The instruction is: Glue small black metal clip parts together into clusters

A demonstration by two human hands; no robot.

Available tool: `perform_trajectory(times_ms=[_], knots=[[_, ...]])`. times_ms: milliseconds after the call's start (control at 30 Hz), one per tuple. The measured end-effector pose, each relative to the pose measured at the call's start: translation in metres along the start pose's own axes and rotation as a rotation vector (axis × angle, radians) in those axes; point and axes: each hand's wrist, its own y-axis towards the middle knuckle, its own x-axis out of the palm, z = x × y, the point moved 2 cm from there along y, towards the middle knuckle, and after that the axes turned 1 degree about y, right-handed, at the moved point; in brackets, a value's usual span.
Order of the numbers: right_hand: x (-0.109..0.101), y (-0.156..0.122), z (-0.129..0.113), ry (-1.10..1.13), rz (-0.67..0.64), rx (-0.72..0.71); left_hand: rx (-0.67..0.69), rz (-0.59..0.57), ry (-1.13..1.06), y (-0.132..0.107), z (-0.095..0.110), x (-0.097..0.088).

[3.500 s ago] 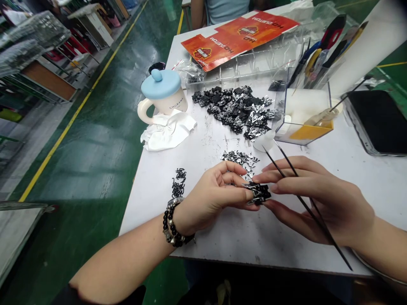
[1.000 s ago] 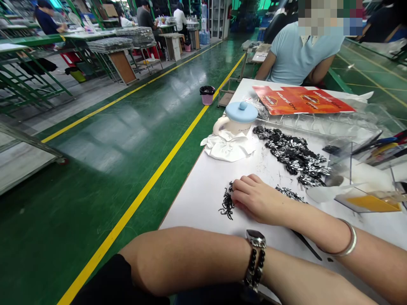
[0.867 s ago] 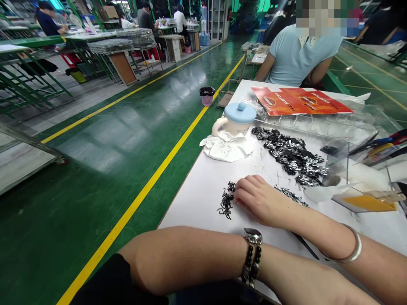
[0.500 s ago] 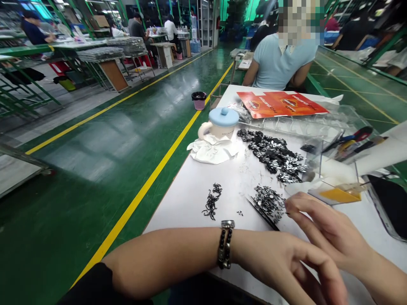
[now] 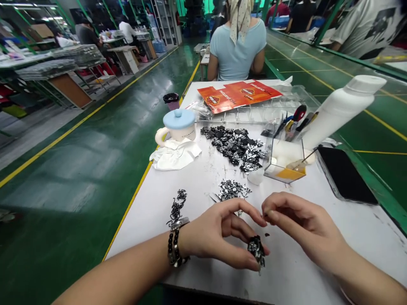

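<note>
My left hand (image 5: 219, 235), with a beaded bracelet and a watch on its wrist, grips a small black, shiny metal-looking part (image 5: 256, 250) between thumb and fingers. Its index fingertip reaches to the fingertips of my right hand (image 5: 295, 220). The right thumb and index finger are pinched together; whatever is between them is too small to make out. A tiny dark piece (image 5: 267, 234) lies on the white table below. Beyond my left hand is a heap of small silvery-black pieces (image 5: 233, 189), with tweezers partly hidden beside it. Thin curved black pieces (image 5: 177, 206) lie to the left.
Farther back are a larger pile of black parts (image 5: 237, 146), a lidded mug (image 5: 179, 125) and a white tissue (image 5: 176, 154). To the right stand a clear tool holder (image 5: 284, 171), a white bottle (image 5: 345, 108) and a phone (image 5: 346, 174). A person (image 5: 238, 53) sits ahead.
My left hand has risen from the lower edge, now showing the black part in its grip. My right hand stays near the small heap, its fingers pinched. The view has turned right.
</note>
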Motion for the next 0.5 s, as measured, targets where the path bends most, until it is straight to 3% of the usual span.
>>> perform_trajectory(times_ms=[100, 200, 267, 500], knots=[[0.0057, 0.0003, -0.0003, 0.210, -0.109, 0.189, -0.025, -0.025, -0.001, 0.0000, -0.0009, -0.0016], [0.0086, -0.0009, 0.0008, 0.371, -0.138, 0.246, -0.022, -0.026, -0.020, -0.0002, 0.0001, -0.0024], [0.0078, -0.0016, 0.0007, 0.391, -0.114, 0.206, -0.012, -0.035, -0.080, -0.0005, 0.0010, -0.0030], [0.0065, -0.0012, -0.0002, 0.145, -0.027, -0.015, -0.036, -0.057, -0.337, -0.0012, -0.0037, -0.0038]])
